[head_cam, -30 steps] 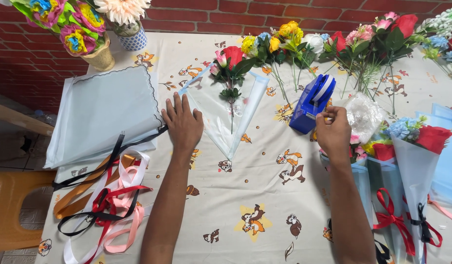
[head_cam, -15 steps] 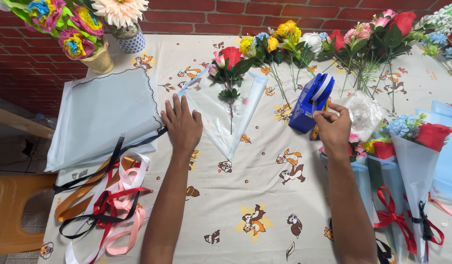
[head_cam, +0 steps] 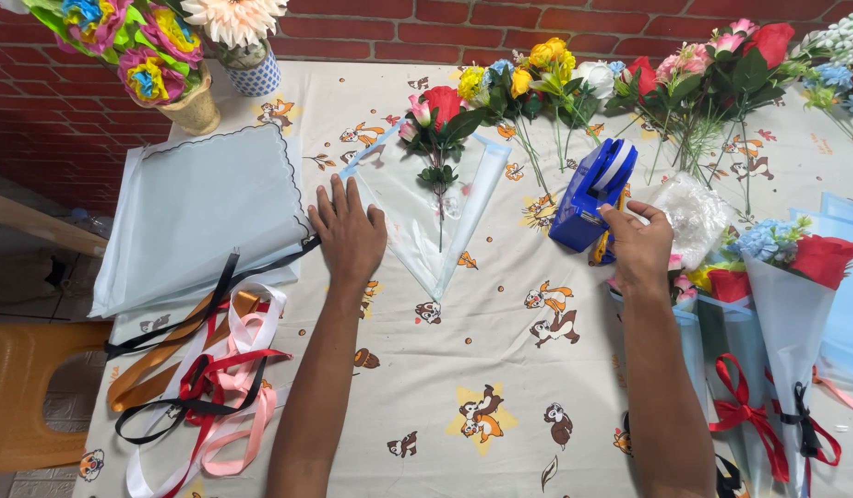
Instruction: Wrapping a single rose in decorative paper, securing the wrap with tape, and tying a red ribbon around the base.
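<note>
wrapping step, by the looks. left hand (head_cam: 350, 235) spread flat, pinning the left edge of the clear cone wrap (head_cam: 426, 217) with the red rose stem (head_cam: 439, 138) lying in it. right of that wrap, right hand (head_cam: 638, 247) closed around the blue tape dispenser (head_cam: 592, 194). probably needs tape pulled and brought over to the wrap seam. ribbons (head_cam: 200, 378) lower left of it.

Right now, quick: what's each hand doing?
Left hand: open, flat on the clear wrap.
Right hand: closed on the blue tape dispenser.
</note>
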